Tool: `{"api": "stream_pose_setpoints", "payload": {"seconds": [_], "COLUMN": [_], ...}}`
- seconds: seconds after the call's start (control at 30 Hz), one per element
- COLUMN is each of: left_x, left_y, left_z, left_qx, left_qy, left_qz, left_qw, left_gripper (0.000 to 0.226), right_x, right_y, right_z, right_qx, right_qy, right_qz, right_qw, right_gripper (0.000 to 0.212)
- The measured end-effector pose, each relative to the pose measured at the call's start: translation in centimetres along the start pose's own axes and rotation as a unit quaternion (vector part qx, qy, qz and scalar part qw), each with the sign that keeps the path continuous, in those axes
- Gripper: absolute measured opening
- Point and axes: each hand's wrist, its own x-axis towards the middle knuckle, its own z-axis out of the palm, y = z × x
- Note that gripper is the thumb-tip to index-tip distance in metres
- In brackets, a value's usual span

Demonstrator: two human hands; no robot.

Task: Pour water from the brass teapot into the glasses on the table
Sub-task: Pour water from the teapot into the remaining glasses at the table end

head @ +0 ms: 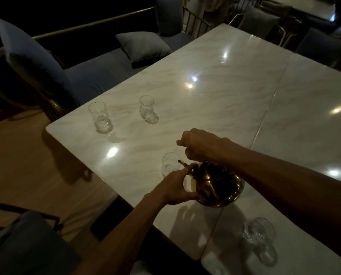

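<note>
The brass teapot [218,185] is tilted over the marble table [215,100], its spout above the rim of a clear glass [170,163]. My right hand [199,144] is closed on the teapot's handle from above. My left hand [175,188] cups the pot's left side and underside. Two more glasses stand farther off at the left, one near the table edge [100,118] and one beside it [147,110]. Another glass [258,232] stands close to me, under my right forearm. Whether water is flowing is too dim to tell.
A grey sofa with cushions [143,46] runs along the table's far left side. A chair [24,243] stands at the lower left on the wooden floor. More chairs [261,20] stand beyond the far end. A seam [272,100] joins two tabletops.
</note>
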Motion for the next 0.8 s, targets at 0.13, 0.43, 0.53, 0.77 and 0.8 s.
{"api": "stream_pose_setpoints", "payload": {"seconds": [0.13,0.43,0.53,0.77,0.8], "left_x": [0.2,0.3,0.2,0.1,0.1], "left_y": [-0.1,0.1,0.3,0.4,0.4], "left_z": [0.0,0.0,-0.1,0.3,0.3], "left_qx": [-0.007,-0.016,-0.016,-0.027,-0.027], "left_qy": [-0.002,0.001,0.002,0.014,0.014], "left_qz": [0.001,-0.002,-0.005,-0.015,-0.015], "left_qw": [1.000,1.000,1.000,0.999,0.999], "left_gripper": [0.098,0.096,0.097,0.100,0.100], "right_x": [0.3,0.9,1.1,1.4,1.4], "right_y": [0.1,0.2,0.0,-0.4,-0.4], "right_z": [0.2,0.4,0.3,-0.2,-0.2], "right_qx": [-0.032,-0.009,-0.013,-0.027,-0.024], "right_qy": [0.007,0.017,0.012,-0.005,-0.004], "right_qz": [-0.016,-0.001,-0.003,0.000,0.001], "right_qw": [0.999,1.000,1.000,1.000,1.000], "right_gripper": [0.040,0.039,0.039,0.037,0.037]}}
